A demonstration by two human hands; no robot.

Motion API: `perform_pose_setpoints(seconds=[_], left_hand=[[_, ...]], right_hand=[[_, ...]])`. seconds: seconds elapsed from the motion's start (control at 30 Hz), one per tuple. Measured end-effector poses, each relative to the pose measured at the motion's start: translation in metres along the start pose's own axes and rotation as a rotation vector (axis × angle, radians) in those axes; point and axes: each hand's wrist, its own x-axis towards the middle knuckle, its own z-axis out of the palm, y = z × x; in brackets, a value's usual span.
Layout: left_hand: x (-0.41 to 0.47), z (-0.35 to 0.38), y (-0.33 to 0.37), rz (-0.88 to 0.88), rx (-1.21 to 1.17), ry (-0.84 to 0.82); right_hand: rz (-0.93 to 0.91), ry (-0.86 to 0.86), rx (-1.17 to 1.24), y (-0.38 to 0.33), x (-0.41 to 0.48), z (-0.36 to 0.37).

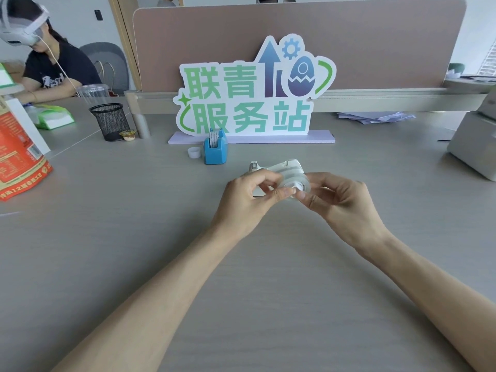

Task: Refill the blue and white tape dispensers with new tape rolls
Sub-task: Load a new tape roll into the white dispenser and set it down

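Both hands met over the middle of the grey desk (134,251), pinching a clear tape roll (295,187) between them: the left hand (245,201) closed thumb and forefinger on its near edge, and the right hand (341,204) gripped it from the other side, fingertips meeting at the white hub in the roll's centre. The roll looked glossy and nearly colourless, its wound layers showing as pale rings. Just behind it, partly hidden by the fingers, lay the white tape dispenser (276,167), a rounded pale plastic body with its cutter end pointing left; whether the roll touched it could not be told. Farther back and to the left stood the blue tape dispenser (215,151), upright, with a printed white roll seated in its top slot, and a small empty clear tape core (194,152) lay just beside it. Behind both rose a cut-out sign (252,89) reading 联青 and 服务站 in green and teal characters, with an arrow, a gear and an egg. At the left edge an orange bag (18,159) carried print too small to read, apart from a "12".
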Motion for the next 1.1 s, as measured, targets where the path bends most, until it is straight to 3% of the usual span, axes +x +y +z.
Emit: perform_pose_setpoints(seconds=[0.17, 0.37, 0.57, 1.1], left_hand=[[0.005, -0.007, 0.0, 0.007, 0.089, -0.082], [0.005, -0.013, 0.009, -0.184, -0.253, -0.152], [0.003, -0.012, 0.006, -0.282, -0.249, -0.215], [0.002, -0.014, 0.017, -0.169, -0.276, -0.203]], right_hand=[[-0.02, -0.018, -0.228, 0.003, 0.001, -0.002], [0.049, 0.012, 0.106, 0.0, 0.003, -0.004], [0.1, -0.008, 0.233, 0.0, 0.003, -0.006], [0.045, -0.094, 0.059, 0.0, -0.001, -0.002]])
